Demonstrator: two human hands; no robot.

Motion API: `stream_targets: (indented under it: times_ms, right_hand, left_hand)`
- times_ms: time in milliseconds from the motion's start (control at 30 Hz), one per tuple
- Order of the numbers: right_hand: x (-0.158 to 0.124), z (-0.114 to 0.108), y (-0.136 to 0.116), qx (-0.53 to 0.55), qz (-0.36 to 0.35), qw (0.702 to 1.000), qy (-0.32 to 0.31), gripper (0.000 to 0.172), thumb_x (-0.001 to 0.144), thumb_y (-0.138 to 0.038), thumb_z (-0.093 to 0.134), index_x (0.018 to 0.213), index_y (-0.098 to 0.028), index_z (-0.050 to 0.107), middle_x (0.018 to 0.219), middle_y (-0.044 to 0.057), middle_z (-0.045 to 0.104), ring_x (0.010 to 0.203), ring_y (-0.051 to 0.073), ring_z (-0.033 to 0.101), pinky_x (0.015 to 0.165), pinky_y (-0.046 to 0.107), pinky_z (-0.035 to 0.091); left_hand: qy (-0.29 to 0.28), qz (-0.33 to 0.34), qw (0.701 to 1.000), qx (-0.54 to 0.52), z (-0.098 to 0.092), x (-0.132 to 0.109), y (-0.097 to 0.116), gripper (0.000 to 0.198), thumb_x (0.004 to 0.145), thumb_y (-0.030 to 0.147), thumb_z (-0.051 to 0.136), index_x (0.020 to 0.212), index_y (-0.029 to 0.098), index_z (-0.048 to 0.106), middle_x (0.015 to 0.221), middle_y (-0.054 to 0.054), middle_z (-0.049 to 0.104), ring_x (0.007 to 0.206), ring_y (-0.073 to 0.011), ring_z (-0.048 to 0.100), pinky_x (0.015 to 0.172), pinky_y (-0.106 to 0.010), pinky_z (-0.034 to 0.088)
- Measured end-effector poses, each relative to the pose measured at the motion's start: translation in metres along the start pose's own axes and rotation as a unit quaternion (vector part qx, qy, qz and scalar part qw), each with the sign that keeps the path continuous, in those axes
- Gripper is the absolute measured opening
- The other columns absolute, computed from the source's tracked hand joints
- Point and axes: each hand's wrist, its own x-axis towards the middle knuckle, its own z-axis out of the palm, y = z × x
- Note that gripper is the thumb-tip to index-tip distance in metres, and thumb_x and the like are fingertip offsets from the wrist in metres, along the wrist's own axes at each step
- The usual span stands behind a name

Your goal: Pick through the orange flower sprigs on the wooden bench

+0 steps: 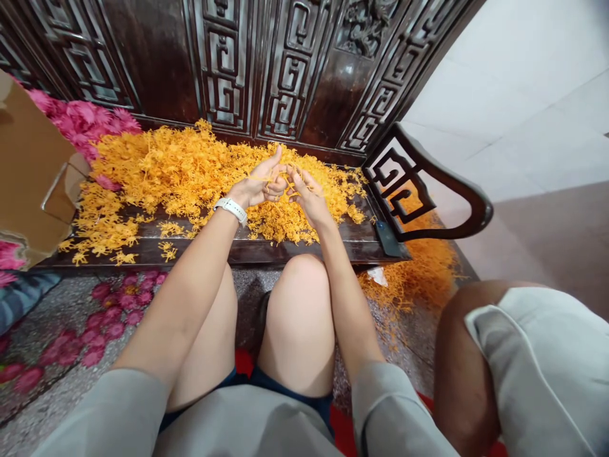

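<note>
Over the pile of yellow-orange artificial flower pieces point(181, 165), both hands are raised close together. My left hand point(261, 181), with a white watch point(231, 209) on the wrist, has its thumb pointing up and its other fingers curled around a thin yellow flower piece point(255, 178). Facing it, my right hand point(308, 195) has its fingers bent, with thin yellow strands between and over them. The two hands' fingertips almost meet; whether they share one piece, I cannot tell. Loose flower pieces lie on the dark wooden bench point(209, 252) beneath.
A cardboard box point(35, 171) stands at the left, with pink flowers point(88, 124) behind it and more on the floor. A phone point(387, 238) lies by the bench's armrest point(457, 181). Orange strands point(419, 266) heap on the floor at right, near another person's knee point(469, 343).
</note>
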Motion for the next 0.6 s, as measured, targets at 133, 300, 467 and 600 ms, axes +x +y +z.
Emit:
stream_targets:
  times_ms: [133, 300, 467, 600]
  right_hand:
    - [0.000, 0.002, -0.001, 0.024, -0.007, 0.999, 0.041, 0.064, 0.081, -0.084, 0.074, 0.110, -0.028, 0.069, 0.111, 0.006, 0.075, 0.074, 0.014, 0.060, 0.066, 0.031, 0.055]
    - [0.004, -0.004, 0.004, 0.011, -0.015, 0.996, 0.088, 0.066, 0.084, -0.090, 0.063, 0.098, -0.026, 0.064, 0.095, 0.005, 0.072, 0.073, 0.016, 0.060, 0.064, 0.031, 0.050]
    - [0.008, -0.011, 0.008, 0.019, -0.015, 0.988, 0.151, 0.072, 0.087, -0.096, 0.051, 0.102, -0.026, 0.062, 0.084, 0.004, 0.066, 0.071, 0.017, 0.061, 0.062, 0.032, 0.049]
    - [0.011, -0.013, 0.011, 0.034, -0.034, 0.981, 0.188, 0.067, 0.088, -0.092, 0.055, 0.102, -0.028, 0.063, 0.081, 0.002, 0.065, 0.068, 0.016, 0.059, 0.060, 0.031, 0.048]
  left_hand:
    - [-0.001, -0.001, 1.000, 0.008, -0.007, 0.002, -0.001, 0.065, 0.094, 0.087, 0.054, 0.105, 0.025, 0.068, 0.051, 0.003, 0.044, 0.033, -0.0062, 0.028, 0.038, -0.025, 0.022]
    - [0.049, 0.053, 0.996, 0.059, -0.017, 0.004, -0.002, 0.065, 0.089, 0.086, 0.062, 0.109, 0.025, 0.070, 0.060, -0.001, 0.057, 0.037, -0.0102, 0.046, 0.043, -0.027, 0.038]
    - [0.066, 0.063, 0.993, 0.080, -0.026, 0.005, -0.001, 0.067, 0.093, 0.087, 0.058, 0.100, 0.022, 0.073, 0.070, -0.007, 0.067, 0.049, -0.0154, 0.062, 0.052, -0.030, 0.050]
    - [0.029, 0.035, 0.998, 0.048, -0.027, 0.006, 0.001, 0.055, 0.097, 0.075, 0.066, 0.089, 0.020, 0.069, 0.077, -0.010, 0.073, 0.061, -0.0171, 0.070, 0.057, -0.029, 0.054]
